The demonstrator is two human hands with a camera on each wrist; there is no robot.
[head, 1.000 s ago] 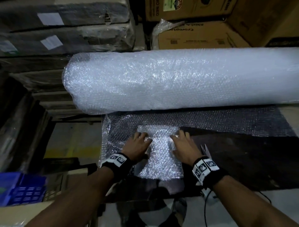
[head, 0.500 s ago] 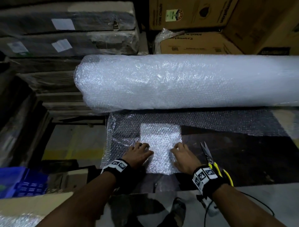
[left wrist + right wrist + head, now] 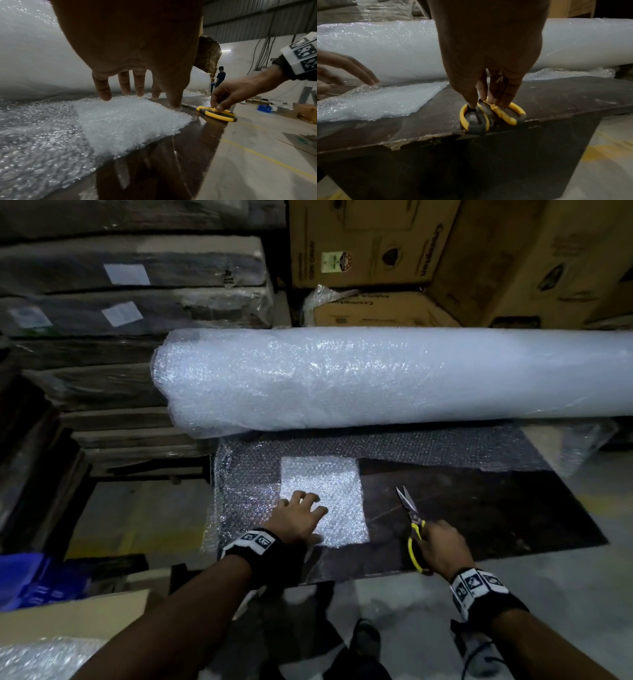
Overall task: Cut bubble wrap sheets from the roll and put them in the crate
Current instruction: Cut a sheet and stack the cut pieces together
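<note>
Yellow scissors [image 3: 412, 529] now under right hand [image 3: 442, 549]

Bare forearms — each wrist wears a black band [image 3: 255, 546] carrying white blocks with black-and-white square markers.

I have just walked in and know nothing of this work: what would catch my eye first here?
The huge white roll of bubble wrap lies across the far side of the dark wooden board. In front of it a small folded white bubble wrap pad lies under the fingers of the left hand. To its right, the right hand grips the yellow-handled scissors lying on the board.
</note>
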